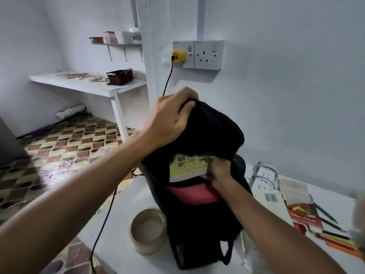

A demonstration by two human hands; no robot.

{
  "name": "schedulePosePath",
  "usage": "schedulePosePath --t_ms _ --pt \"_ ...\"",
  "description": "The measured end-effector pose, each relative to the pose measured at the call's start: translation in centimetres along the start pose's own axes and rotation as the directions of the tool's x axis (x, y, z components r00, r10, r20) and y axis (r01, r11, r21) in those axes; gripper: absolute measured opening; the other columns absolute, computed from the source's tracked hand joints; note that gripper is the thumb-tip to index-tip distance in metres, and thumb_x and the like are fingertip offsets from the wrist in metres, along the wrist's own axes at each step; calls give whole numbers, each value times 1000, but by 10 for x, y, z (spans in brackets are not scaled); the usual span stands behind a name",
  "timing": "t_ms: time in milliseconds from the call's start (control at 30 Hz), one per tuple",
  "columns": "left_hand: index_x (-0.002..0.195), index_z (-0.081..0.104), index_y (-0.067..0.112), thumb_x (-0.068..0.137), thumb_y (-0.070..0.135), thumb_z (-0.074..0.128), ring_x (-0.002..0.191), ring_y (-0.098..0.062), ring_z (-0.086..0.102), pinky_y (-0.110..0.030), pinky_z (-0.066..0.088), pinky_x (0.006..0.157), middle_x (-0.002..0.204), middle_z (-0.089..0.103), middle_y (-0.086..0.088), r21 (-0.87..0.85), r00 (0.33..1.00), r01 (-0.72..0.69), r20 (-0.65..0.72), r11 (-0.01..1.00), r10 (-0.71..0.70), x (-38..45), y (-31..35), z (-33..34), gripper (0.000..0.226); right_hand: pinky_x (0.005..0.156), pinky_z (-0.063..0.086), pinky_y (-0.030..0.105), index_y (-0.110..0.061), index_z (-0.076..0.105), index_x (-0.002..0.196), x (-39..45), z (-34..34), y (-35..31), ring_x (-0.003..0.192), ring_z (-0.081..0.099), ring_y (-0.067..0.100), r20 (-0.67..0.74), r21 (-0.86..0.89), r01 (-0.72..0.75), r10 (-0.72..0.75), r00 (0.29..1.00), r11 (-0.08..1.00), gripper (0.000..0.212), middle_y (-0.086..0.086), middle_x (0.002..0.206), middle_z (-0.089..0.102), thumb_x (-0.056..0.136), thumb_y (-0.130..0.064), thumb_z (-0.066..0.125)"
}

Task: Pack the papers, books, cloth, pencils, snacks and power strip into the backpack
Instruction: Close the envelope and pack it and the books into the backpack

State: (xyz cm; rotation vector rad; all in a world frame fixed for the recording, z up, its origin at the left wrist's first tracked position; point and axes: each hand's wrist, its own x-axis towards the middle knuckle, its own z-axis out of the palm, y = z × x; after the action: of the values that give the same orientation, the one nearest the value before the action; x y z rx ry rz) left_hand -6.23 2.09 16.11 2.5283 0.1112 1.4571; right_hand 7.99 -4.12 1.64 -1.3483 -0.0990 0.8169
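The black backpack (199, 194) stands open on the white worktop (126, 196). The left hand (169, 117) grips its top flap with curled fingers, lifting it. The right hand (219, 171) pinches a yellow book (187, 167) in the backpack's mouth. The power strip (264, 178) and coloured pencils (331, 232) lie right of the backpack; a tape roll (148, 230) sits just left.

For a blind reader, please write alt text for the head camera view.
A left hand holds open the top of a black backpack on a white table while the right hand slides a yellow book inside. A power strip and pencils lie to the right, a tape roll to the left.
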Motion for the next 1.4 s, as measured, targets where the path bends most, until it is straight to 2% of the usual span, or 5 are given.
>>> schedulePosePath --t_ms 200,567,767,967,1400 --pt "95 62 -3 91 1 51 67 -15 57 -20 46 63 77 65 -8 -26 992 -125 -31 992 124 -7 -3 -6 12 59 48 17 13 45 131 50 -4 -1 68 52 14 37 -581 41 -24 999 813 38 7 79 51 94 4 42" --pt "97 60 0 93 5 50 65 -20 57 -35 47 59 76 63 -7 -41 997 13 -74 999 -16 -11 -15 12 12 84 51 36 -11 63 114 4 11 5 105 63 31 505 -837 402 -241 829 -372 27 13 115 64 91 -13 50" --pt "96 59 3 92 4 50 69 -14 57 -28 47 63 78 64 -5 -63 988 128 -80 990 -133 -13 -26 19 10 51 41 23 -17 65 70 -52 -45 -34 48 50 10 501 -657 741 -655 566 137 9 -7 55 58 74 -18 57" --pt "93 60 8 92 8 51 68 -9 55 -19 42 65 76 60 3 -38 984 164 -57 986 -166 -16 -23 36 9 58 49 31 1 67 74 -12 -192 -49 61 64 27 17 -986 53 -223 975 158 20 12 64 66 81 -17 68" --pt "91 58 15 92 12 51 66 -13 56 -25 42 66 73 59 5 -20 977 214 -9 977 -214 -28 -15 48 8 78 58 45 3 69 93 -30 -217 -19 78 71 33 -74 -656 -18 -41 996 755 24 17 87 73 73 -5 78"
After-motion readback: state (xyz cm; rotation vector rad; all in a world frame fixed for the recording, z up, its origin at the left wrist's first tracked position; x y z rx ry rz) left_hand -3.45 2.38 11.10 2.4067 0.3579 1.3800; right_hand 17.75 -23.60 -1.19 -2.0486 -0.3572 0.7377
